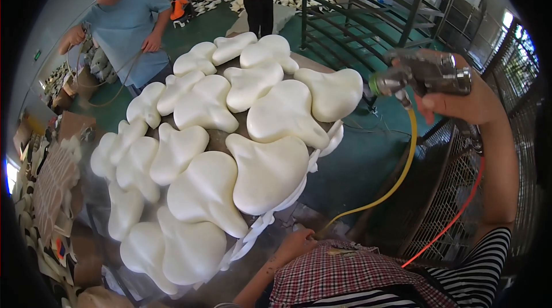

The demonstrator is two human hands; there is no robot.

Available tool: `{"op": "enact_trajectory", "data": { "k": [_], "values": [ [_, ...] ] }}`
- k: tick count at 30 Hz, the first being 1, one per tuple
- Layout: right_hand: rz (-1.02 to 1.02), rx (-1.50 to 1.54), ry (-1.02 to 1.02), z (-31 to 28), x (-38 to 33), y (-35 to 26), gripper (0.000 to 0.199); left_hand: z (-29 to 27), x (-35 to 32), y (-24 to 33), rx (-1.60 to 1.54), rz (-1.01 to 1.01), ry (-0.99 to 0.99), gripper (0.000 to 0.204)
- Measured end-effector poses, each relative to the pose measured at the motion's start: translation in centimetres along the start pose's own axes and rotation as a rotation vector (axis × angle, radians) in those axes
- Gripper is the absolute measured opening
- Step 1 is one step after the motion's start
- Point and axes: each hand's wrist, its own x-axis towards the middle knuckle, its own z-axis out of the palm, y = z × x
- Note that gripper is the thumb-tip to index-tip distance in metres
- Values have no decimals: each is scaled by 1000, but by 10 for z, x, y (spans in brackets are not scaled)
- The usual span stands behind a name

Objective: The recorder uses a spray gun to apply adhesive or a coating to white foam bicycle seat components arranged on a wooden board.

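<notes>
Left hand (296, 243) low, fingers' state unclear; right hand (466, 101) fingers clenched around spray gun (425, 73), beside white moulded pieces (267, 173)

The right hand (460, 98) is closed around a metal spray gun (422, 73), its nozzle aimed toward the round work table (227, 135) packed with glossy white moulded pieces (267, 170). A yellow hose (397, 178) and a red hose (460, 210) hang beside the table's right edge. The left hand (296, 243) rests at the table's near rim. Beyond the table's far-left edge, a person in a blue shirt (129, 23) holds a thin hose.
</notes>
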Motion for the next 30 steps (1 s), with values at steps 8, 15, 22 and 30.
{"op": "enact_trajectory", "data": {
  "k": [8,15,22,30],
  "values": [
    [136,-109,-11,6,-49,-22,47,13,-29,-3,36,74,-4,37],
    [34,-190,240,17,-75,-23,31,31,-59,-16,14,127,-4,37],
    [147,-127,268,19,-89,-21,47,51,-99,-37,59,100,-11,34],
    [219,-134,267,36,-136,-30,60,48,-132,-23,18,58,10,31]
  ]
}}
